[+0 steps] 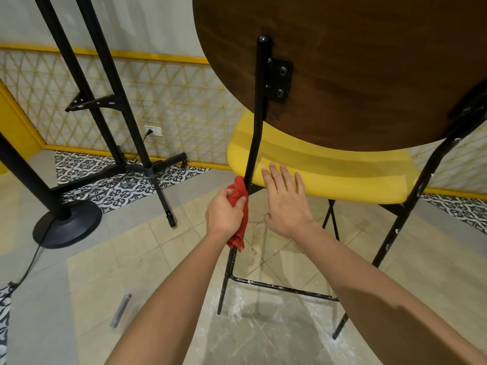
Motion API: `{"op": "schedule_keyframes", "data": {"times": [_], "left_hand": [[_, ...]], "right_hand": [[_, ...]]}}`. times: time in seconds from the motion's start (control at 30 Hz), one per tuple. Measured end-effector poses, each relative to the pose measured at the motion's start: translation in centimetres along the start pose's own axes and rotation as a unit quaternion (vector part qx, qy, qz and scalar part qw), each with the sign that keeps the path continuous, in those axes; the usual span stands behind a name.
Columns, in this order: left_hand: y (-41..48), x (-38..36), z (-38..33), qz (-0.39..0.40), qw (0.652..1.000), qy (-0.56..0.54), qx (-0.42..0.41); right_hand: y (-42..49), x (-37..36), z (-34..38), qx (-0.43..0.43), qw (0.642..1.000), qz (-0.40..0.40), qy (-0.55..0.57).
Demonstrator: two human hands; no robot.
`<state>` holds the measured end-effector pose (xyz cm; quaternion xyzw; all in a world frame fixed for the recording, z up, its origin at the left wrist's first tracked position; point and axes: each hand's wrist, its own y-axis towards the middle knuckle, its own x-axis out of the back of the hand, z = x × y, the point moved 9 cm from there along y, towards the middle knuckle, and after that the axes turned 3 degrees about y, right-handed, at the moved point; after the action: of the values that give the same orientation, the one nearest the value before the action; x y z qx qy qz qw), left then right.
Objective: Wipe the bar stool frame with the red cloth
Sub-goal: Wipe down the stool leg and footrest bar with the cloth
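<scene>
Centrally in the frame, the left hand [224, 213] has its grip closed around the red cloth [239, 212], pressing it against the bar stool frame's [254, 143] black leg. Just right, the right hand [286, 202] rests flat and open-fingered on the yellow seat [342, 175].

no readable text, no labels, no brand marks, no numbers on anything in view

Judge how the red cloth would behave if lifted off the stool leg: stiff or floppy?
Probably floppy: the red cloth bunches in the left hand and droops below it. Likely light, since the fingers alone pinch it around the stool leg.
</scene>
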<state>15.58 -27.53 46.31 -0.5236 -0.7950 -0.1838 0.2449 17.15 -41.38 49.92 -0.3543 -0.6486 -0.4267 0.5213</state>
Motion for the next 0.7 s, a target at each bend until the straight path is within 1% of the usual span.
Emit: {"op": "schedule_keyframes", "data": {"times": [0.07, 0.1, 0.17, 0.23, 0.33, 0.4, 0.5, 0.53, 0.63, 0.7], "left_hand": [[-0.1, -0.3, 1.6, 0.018, 0.999, 0.029, 0.017], [0.0, -0.1, 2.0, 0.017, 0.999, 0.020, 0.024], [0.2, 0.6, 2.4, -0.009, 0.999, -0.024, 0.045], [0.3, 0.8, 1.8, -0.028, 0.998, -0.044, 0.045], [-0.2, -0.8, 0.5, -0.001, 0.999, -0.036, 0.020], [-0.3, -1.5, 0.9, 0.011, 0.999, -0.046, 0.023], [0.0, -1.8, 2.5, 0.045, 0.998, 0.003, 0.042], [0.1, -1.7, 2.8, 0.050, 0.998, 0.004, 0.044], [0.0, -0.8, 1.4, 0.013, 0.998, -0.060, 0.012], [-0.1, -0.7, 0.4, -0.013, 0.994, -0.109, 0.011]], "right_hand": [[0.0, -0.2, 0.0, -0.003, 1.000, -0.004, -0.001], [0.0, -0.2, 0.0, -0.004, 1.000, -0.008, -0.004], [-0.1, -0.4, 0.1, -0.004, 1.000, -0.011, -0.008], [-0.1, -0.6, 0.1, -0.006, 1.000, -0.013, -0.011], [0.0, -0.7, 0.3, -0.013, 1.000, -0.019, -0.011], [0.0, -0.8, 0.3, -0.016, 0.999, -0.027, -0.013], [0.1, -0.9, 0.3, -0.017, 0.999, -0.031, -0.018], [0.1, -0.9, 0.3, -0.017, 0.999, -0.034, -0.019], [0.1, -1.0, 0.4, -0.017, 0.999, -0.039, -0.023], [0.1, -1.1, 0.4, -0.017, 0.999, -0.036, -0.023]]}}
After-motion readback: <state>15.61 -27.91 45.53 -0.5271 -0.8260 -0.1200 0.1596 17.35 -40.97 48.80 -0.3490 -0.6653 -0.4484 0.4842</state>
